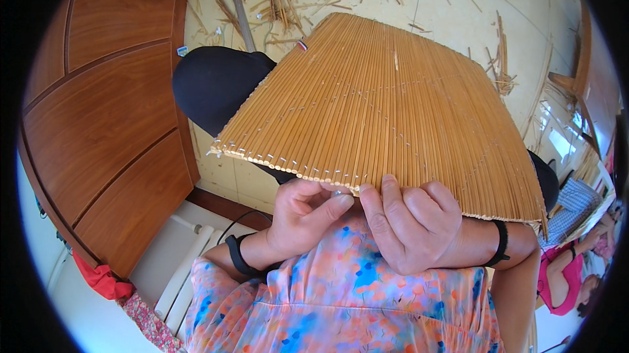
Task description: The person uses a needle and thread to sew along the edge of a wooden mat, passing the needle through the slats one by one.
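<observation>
A mat of thin golden-brown reed stalks, laid side by side and stitched with short white threads, rests across my lap. My left hand is closed just under the mat's near edge, thumb and fingertips pinched. A tiny greyish thing shows at the thumb tip, too small to name. Beside it my right hand grips the near edge, index and middle fingertips on top of the stalks and the other fingers curled. What the right thumb does is hidden. Loose thread ends stick out at the mat's left corner.
Cut reed pieces lie scattered over the pale tiled floor, with a small bundle to the right. A brown wooden panel stands close on the left. At the far right another person in pink sits near a blue checked cloth.
</observation>
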Available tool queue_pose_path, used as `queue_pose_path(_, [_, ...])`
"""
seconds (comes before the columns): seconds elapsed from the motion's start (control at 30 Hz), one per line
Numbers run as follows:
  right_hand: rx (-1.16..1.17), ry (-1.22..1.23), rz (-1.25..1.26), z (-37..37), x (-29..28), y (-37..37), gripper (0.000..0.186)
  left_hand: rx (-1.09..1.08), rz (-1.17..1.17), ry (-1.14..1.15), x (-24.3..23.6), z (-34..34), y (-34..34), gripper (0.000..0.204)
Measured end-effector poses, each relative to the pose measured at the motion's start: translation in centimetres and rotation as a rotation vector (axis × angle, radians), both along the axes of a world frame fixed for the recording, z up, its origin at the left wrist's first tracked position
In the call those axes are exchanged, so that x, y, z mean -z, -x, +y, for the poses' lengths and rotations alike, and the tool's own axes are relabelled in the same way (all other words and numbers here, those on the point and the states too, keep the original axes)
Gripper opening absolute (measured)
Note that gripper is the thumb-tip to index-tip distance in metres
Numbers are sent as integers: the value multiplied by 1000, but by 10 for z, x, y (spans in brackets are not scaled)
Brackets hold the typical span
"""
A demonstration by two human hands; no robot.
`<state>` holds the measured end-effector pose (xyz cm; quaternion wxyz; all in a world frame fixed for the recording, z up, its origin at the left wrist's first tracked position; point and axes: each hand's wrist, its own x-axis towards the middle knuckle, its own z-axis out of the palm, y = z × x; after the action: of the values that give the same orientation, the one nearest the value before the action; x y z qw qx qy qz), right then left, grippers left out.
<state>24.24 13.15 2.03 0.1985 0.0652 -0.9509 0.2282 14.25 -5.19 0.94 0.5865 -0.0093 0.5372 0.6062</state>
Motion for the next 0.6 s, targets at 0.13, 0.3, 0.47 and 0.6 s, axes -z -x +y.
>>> queue_pose_path(0.13, [5,-13,0,-2,1,-1,32,-34,-16,-5,-4,8,2,17])
queue_pose_path(0.3, [97,27,-6,-4,-1,-3,28,209,169,14,-2,-2,14,5])
queue_pose_path(0.47, [133,3,-10,-6,-2,-1,24,379,412,-30,0,-7,22,6])
queue_pose_path(0.6, [121,14,-12,-3,-4,1,21,359,531,-90,3,-5,17,9])
